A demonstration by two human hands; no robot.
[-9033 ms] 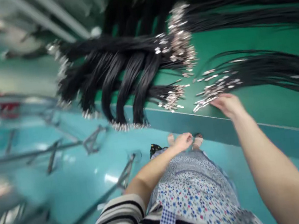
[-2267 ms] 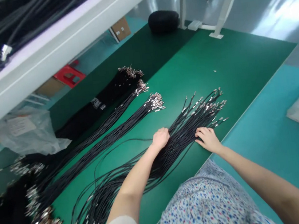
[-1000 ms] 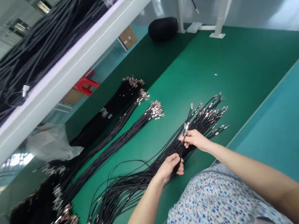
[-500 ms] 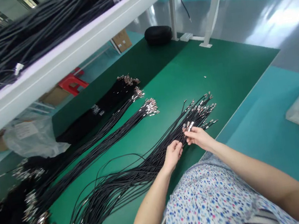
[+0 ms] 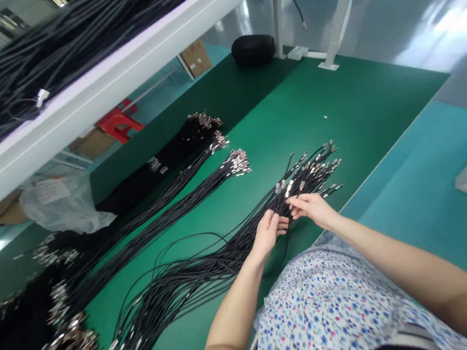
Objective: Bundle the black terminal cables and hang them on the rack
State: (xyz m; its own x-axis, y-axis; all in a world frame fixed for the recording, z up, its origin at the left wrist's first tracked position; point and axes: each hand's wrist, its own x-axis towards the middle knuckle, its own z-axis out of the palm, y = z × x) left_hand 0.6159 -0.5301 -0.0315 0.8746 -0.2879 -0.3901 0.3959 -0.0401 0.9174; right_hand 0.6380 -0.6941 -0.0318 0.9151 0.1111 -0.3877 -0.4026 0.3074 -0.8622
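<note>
Both hands have closed up since 0.5 s ago: my left hand [image 5: 268, 230] cups the loose cables [image 5: 242, 242], fingers curled on them. My right hand [image 5: 312, 209] pinches several connector ends [image 5: 287, 188] just beyond its fingertips, keeping them level.

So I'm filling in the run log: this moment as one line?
left hand: gripping loose cables | right hand: pinching a few cable ends | green table: more cable bundles

A: Can you read any writing here?

B: No. The clear plastic bag [image 5: 65, 204] at the back of the green tabletop [image 5: 335, 98] has a white sheet with print inside, but it is too blurred to read.

A: And the small white tags [image 5: 154, 164] on the tied bundle of black cables [image 5: 159, 165]?

B: Marks too small to make out.
</note>
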